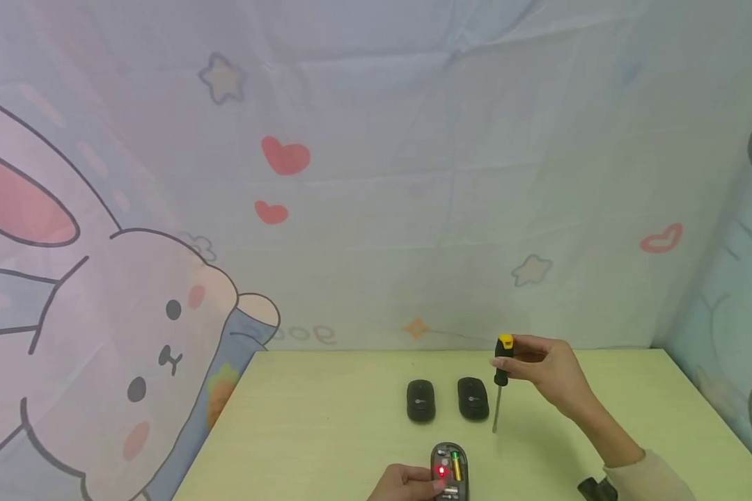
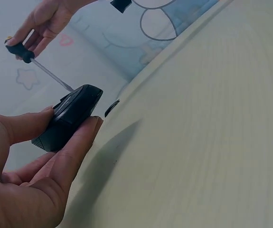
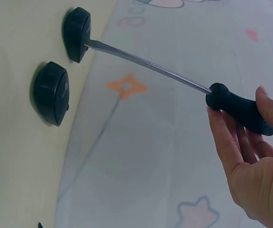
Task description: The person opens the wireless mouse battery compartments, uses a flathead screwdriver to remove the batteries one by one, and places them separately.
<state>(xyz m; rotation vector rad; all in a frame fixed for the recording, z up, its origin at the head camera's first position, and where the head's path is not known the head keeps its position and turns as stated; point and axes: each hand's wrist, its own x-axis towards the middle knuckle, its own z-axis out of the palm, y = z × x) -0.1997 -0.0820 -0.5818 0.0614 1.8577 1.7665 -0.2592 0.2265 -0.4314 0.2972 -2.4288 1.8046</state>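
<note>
Near the table's front edge, my left hand (image 1: 407, 483) holds a computer mouse (image 1: 440, 456) between thumb and fingers. The mouse's underside faces up, with a battery (image 1: 456, 466) in its open compartment and a red light glowing. In the left wrist view the held mouse (image 2: 72, 116) is seen from the side, above the tabletop. My right hand (image 1: 554, 372) grips a screwdriver (image 1: 502, 362) by its black and yellow handle. Its flat tip points down, over the table and apart from the held mouse. The right wrist view shows the whole shaft of the screwdriver (image 3: 150, 66).
Two black mice, a left one (image 1: 420, 401) and a right one (image 1: 473, 399), sit side by side toward the back of the pale table (image 1: 301, 424). Behind them hangs a printed cloth (image 1: 382, 278) with a rabbit, hearts and stars.
</note>
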